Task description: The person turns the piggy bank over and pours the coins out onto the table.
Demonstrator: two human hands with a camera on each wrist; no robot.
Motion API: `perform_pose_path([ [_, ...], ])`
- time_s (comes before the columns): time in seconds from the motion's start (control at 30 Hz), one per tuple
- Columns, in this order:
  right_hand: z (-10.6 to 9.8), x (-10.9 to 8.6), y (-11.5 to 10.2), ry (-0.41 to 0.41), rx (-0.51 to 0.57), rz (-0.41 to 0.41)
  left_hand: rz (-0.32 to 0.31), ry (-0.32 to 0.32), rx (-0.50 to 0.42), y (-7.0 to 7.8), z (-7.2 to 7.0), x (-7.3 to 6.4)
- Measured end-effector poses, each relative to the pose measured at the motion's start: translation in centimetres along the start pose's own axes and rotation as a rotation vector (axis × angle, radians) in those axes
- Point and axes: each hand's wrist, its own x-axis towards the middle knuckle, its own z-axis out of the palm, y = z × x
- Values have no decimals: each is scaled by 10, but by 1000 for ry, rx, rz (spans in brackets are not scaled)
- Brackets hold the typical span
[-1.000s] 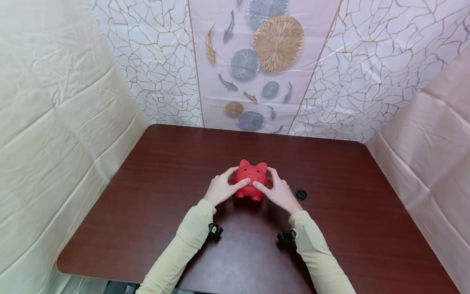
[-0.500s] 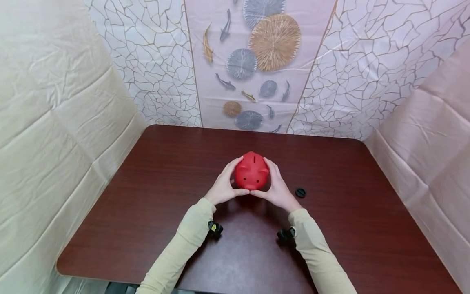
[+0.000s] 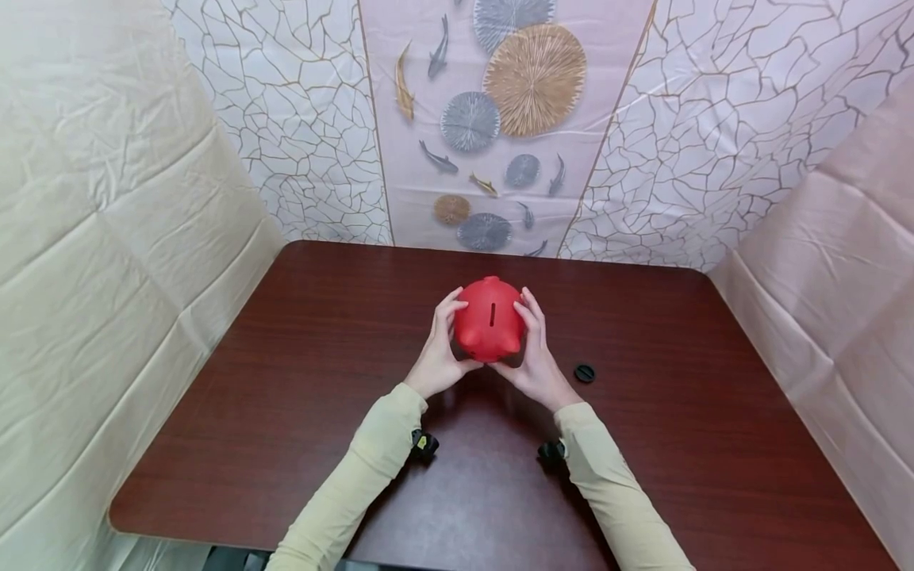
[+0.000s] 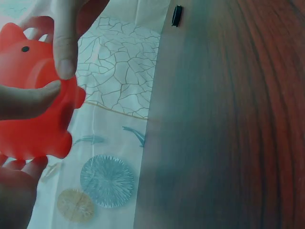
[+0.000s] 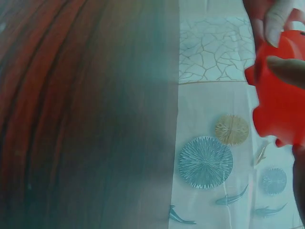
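A red piggy bank (image 3: 489, 317) is held between both hands over the middle of the table, its slotted top facing the head camera. My left hand (image 3: 437, 357) grips its left side, fingers curled around it and thumb at the front. On the opposite side my right hand (image 3: 539, 366) holds it the same way. In the left wrist view the feet of the piggy bank (image 4: 24, 136) stand well apart from the tabletop. Both thumbs press the snout end of the piggy bank (image 5: 281, 105) in the right wrist view. Its underside is hidden from the head view.
A small round black plug (image 3: 585, 373) lies on the table to the right of my right hand. The dark brown table (image 3: 250, 412) has patterned cloth (image 3: 321, 119) behind it and pale cloth hangings at both sides.
The piggy bank has tipped forward and risen off the table: its face showed at first, now its coin slot. Both hands went up with it, thumbs sliding lower. The black plug stayed put.
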Motion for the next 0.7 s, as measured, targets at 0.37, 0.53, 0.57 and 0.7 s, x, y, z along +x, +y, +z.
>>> perform_pose_path([
  [0.37, 2, 3, -3, 57, -61, -126, 194, 87, 53, 5, 1, -1],
  [0.53, 2, 4, -3, 53, -65, -126, 180, 78, 54, 6, -1, -1],
  [0.57, 2, 4, -4, 52, -65, -123, 172, 75, 50, 7, -1, -1],
  [0.7, 3, 5, -3, 48, -54, -114, 141, 71, 19, 6, -2, -2],
])
